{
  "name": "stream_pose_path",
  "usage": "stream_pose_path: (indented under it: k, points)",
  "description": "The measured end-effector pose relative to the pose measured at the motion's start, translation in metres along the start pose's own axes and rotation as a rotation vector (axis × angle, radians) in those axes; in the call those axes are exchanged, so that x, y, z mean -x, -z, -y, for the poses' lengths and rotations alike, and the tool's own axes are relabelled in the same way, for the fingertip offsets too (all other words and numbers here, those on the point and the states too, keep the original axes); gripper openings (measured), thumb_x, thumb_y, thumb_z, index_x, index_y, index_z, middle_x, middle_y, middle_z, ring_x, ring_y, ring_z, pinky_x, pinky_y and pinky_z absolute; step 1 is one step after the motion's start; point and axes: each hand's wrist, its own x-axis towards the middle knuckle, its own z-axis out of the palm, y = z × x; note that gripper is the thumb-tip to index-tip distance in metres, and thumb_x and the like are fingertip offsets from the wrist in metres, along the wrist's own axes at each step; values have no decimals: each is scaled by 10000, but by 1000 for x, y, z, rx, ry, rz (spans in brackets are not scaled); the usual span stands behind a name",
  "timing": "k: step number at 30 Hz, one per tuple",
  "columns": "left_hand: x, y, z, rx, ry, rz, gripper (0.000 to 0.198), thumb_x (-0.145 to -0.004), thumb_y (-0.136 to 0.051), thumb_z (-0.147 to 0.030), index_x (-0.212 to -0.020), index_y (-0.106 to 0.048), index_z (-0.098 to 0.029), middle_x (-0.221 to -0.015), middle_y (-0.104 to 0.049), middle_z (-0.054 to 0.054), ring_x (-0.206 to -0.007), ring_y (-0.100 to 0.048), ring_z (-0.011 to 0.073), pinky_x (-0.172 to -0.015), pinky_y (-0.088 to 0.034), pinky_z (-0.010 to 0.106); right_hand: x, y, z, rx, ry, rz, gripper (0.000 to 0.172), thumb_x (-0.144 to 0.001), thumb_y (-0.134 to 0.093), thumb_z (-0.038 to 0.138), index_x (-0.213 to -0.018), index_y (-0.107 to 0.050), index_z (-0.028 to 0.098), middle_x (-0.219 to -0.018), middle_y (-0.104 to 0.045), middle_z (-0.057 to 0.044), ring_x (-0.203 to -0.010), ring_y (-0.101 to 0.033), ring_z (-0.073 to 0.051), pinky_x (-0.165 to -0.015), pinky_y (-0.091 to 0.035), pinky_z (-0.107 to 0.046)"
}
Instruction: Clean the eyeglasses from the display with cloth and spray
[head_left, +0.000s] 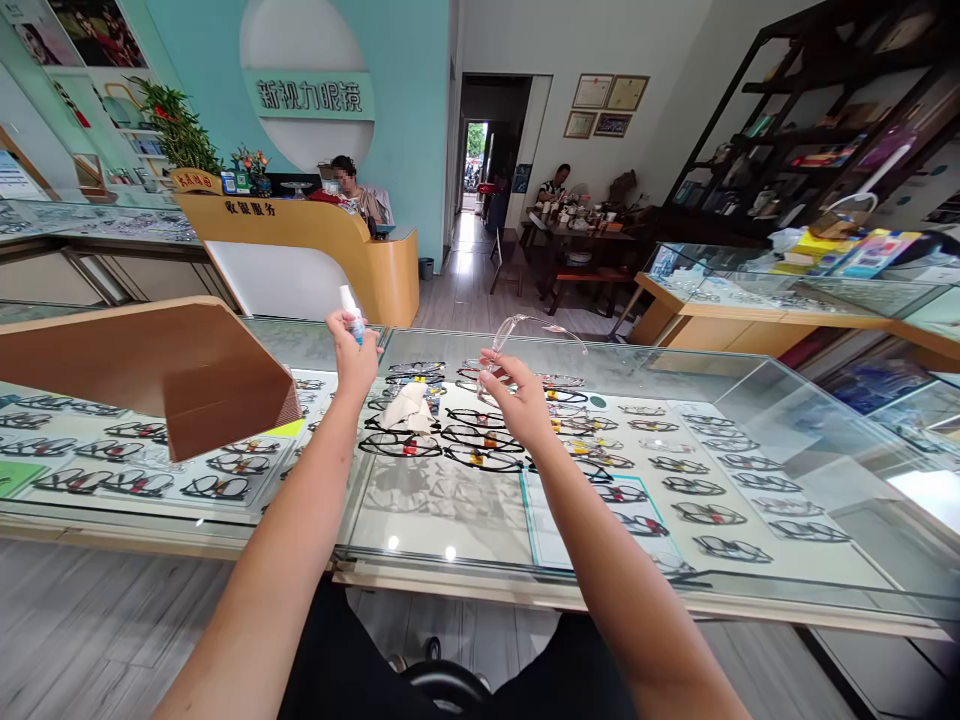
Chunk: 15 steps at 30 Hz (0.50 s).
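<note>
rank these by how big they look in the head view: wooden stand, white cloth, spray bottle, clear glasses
1. wooden stand, though it sits nearer the camera
2. clear glasses and white cloth: too alike to rank
3. spray bottle in the left hand

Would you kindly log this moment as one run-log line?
left hand: holds spray bottle | right hand: holds clear glasses | white cloth: on glass display counter

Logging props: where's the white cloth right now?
Head view, centre: the cloth lies on the glass counter, below and between the left hand with the spray bottle and the right hand with the glasses.
</note>
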Motion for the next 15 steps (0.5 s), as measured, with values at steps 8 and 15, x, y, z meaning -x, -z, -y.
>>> stream_pose_path:
  k: [8,15]
  points:
    - [43,-24,-49,671,527,659,420,-841,-789,-558,-982,-627,-198,-744,-517,-38,-500,-448,84,-425,-303,208,-1,6,9,-335,-149,84,431,-984,-760,609,-1242,-867,280,-1265,-853,-86,-1181,-748,-286,-1084,-555,-466]
    - [60,-30,-57,735,595,880,747,-860,-691,-908,-729,-656,-173,-716,-501,1,-558,-524,131,-474,-436,263,-1,6,13,-378,-182,126,480,-973,-741,672,-1154,-903,258,-1069,-885,-84,-995,-724,-269,-982,-565,-444]
